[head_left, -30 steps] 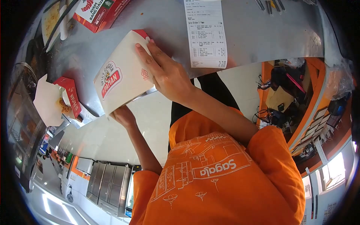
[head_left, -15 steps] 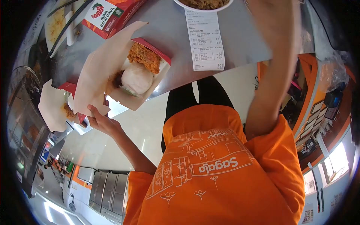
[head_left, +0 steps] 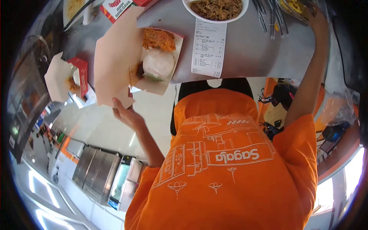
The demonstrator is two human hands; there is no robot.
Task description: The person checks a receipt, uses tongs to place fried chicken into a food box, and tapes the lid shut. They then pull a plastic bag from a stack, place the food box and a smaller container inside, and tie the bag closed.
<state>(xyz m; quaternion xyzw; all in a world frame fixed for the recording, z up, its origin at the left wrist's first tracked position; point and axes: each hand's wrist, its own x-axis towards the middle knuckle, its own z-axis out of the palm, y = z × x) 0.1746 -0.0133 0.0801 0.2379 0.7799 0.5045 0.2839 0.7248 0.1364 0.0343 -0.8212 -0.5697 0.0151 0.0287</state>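
My left hand [head_left: 129,115] pinches the lower edge of the raised lid of an open cardboard meal box [head_left: 171,78]. Inside the box lie a piece of fried chicken [head_left: 159,40], a white mound of rice [head_left: 158,63] that looks wrapped, and something green under it. At the far upper right, my right hand [head_left: 317,18] reaches over the rim of a bowl [head_left: 303,18] with yellow food pieces [head_left: 294,5] in it. Its fingers look apart, though the tips are partly hidden at the bowl.
A white bowl of brown shredded food [head_left: 216,9] stands by a printed receipt [head_left: 209,50]. Metal tongs or skewer-like rods [head_left: 273,17] lie to the right. A second open box [head_left: 78,76] stands on the left, and a red printed carton [head_left: 120,8] lies behind.
My right arm has swung outward to the right, and the hand is now at the bowl with yellow food. My left hand stays on the lid. The view has shifted.
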